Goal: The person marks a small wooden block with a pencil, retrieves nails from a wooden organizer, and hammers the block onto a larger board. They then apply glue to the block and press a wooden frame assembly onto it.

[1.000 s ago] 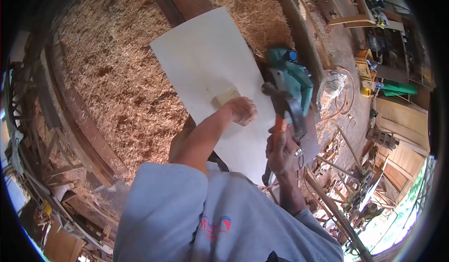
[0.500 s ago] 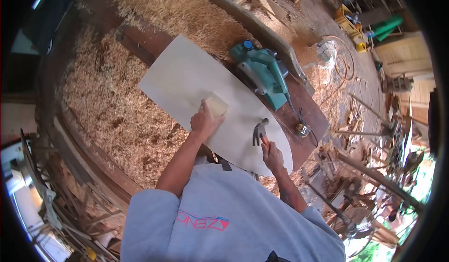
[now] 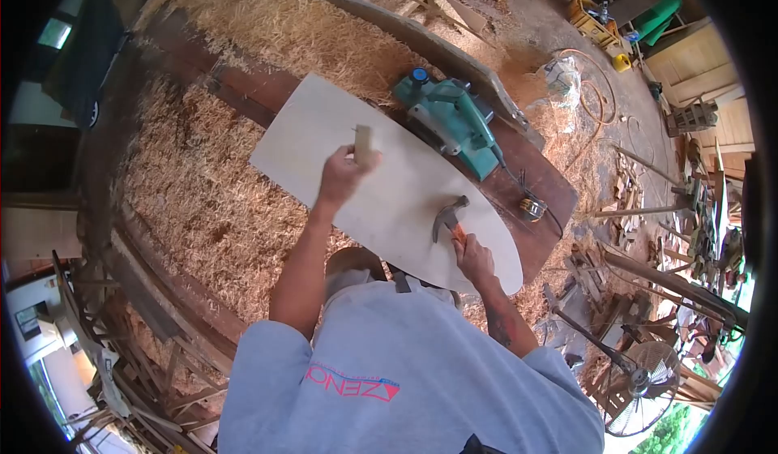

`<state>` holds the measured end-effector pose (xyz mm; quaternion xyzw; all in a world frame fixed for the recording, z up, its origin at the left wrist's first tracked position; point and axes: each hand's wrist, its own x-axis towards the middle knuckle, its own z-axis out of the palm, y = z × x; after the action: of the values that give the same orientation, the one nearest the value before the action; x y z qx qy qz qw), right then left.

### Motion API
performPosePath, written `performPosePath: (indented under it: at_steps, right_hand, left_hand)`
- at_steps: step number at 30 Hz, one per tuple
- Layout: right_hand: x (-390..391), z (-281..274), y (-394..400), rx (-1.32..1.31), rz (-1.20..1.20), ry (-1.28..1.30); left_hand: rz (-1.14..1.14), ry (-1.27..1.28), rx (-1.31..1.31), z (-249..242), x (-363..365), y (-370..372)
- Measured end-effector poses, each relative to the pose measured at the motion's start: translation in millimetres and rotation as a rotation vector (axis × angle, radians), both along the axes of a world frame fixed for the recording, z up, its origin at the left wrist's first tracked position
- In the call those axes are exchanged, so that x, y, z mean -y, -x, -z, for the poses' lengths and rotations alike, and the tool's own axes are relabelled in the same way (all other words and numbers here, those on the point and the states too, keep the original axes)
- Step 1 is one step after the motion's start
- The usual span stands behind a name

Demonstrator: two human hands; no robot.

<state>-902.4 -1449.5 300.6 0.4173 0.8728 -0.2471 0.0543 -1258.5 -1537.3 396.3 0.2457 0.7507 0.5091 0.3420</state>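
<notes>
A small pale wooden block (image 3: 364, 139) is gripped in my left hand (image 3: 340, 177), raised over the board and turned with a narrow side up. A thin dark point, like a nail tip, sticks out near its upper end. My right hand (image 3: 476, 261) is wrapped round the orange handle of a claw hammer (image 3: 448, 216), whose head lies close over the board. Beneath both hands is a pale flat board (image 3: 389, 203) with one rounded end, lying across the bench in front of my body.
A green electric planer (image 3: 454, 122) rests on the brown bench (image 3: 547, 247) beyond the board, with a tape measure (image 3: 532, 208) to its right. Wood shavings (image 3: 203, 178) are heaped at the left and back. Offcuts and a fan (image 3: 640, 381) stand at the right.
My left hand has lifted the block and tilted it from lying flat to edge up. The hammer has turned slightly in my right hand. The whole view has shifted a little.
</notes>
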Motion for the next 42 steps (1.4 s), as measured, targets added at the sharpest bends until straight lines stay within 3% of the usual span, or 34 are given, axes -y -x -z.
performPosePath:
  at_steps: [1,2,3,5,9,13,15,16,17,18,19,20,23,24,26,28,31,32,33,35,37,38,39,41,42]
  right_hand:
    - [1,0,0,-0.004,-0.004,0.002]
    - [2,-1,1,-0.003,0.013,-0.009]
    - [1,-2,4,-0.003,0.028,-0.022]
    - [-1,-2,9,0.017,0.055,0.001]
    - [1,-6,9,0.057,0.078,0.024]
    - [-4,10,7,0.054,-0.019,-0.074]
    - [-17,24,2,0.041,-0.095,-0.109]
    - [-26,40,-6,-0.092,-0.176,-0.200]
    - [-53,70,-21,-0.313,-0.624,-0.411]
    - [-67,97,-23,-0.191,-0.707,-0.724]
    - [-84,107,-21,-0.146,-0.695,-0.388]
    - [-89,102,-13,-0.069,-0.700,-0.319]
    - [-89,75,6,0.168,-0.784,-0.485]
    - [-94,68,14,0.238,-0.824,-0.552]
    - [-73,18,31,0.449,-0.917,-0.553]
    - [-82,26,42,0.405,-0.898,-0.649]
    - [-83,92,66,0.156,-0.857,-0.783]
    - [2,29,60,0.059,-1.012,-0.746]
    - [58,19,60,0.066,-0.997,-0.681]
    - [114,77,62,-0.273,-1.322,-0.612]
    - [156,170,66,-0.144,-1.860,-0.720]
    - [206,162,51,0.107,-1.804,-0.543]
    - [268,154,42,0.345,-1.729,-0.364]
    - [371,63,-14,0.476,-1.774,-0.496]
    - [418,83,-7,0.437,-1.911,-0.504]
  left_hand:
    - [0.024,-0.072,0.329,-17,11,17]
    - [0.019,-0.310,0.607,-16,23,28]
    - [0.023,-0.422,0.689,-15,37,38]
    - [0.024,-0.534,0.807,-25,67,44]
    - [-0.082,-0.516,0.809,2,143,8]
    - [-0.491,-0.732,0.970,35,223,-87]
    - [-0.539,-0.757,0.766,23,251,-139]
    - [-0.594,-0.768,0.693,19,264,-167]
    - [-0.659,-0.769,0.612,14,278,-190]
    - [-0.622,-0.847,0.659,31,297,-215]
    - [-0.572,-0.922,0.697,47,319,-242]
    - [-0.679,-0.811,0.599,36,333,-268]
    - [-0.957,-0.557,0.471,3,370,-351]
    - [-1.010,-0.608,0.406,-21,371,-372]
    - [-1.172,-0.662,0.415,-6,392,-422]
    - [-1.386,-0.682,0.509,-6,409,-463]
    - [-1.509,-0.781,0.286,5,432,-524]
    - [-1.514,-0.796,0.251,6,445,-545]
    - [-1.538,-0.828,0.292,7,461,-567]
    - [-1.567,-0.870,0.305,13,496,-600]
    - [-1.598,-1.045,0.350,23,531,-642]
    - [-1.762,-1.026,0.332,25,544,-652]
    - [-1.756,-1.180,0.374,25,565,-669]
    - [-1.799,-0.964,0.337,25,602,-707]
    - [-1.885,-1.126,0.160,25,640,-734]
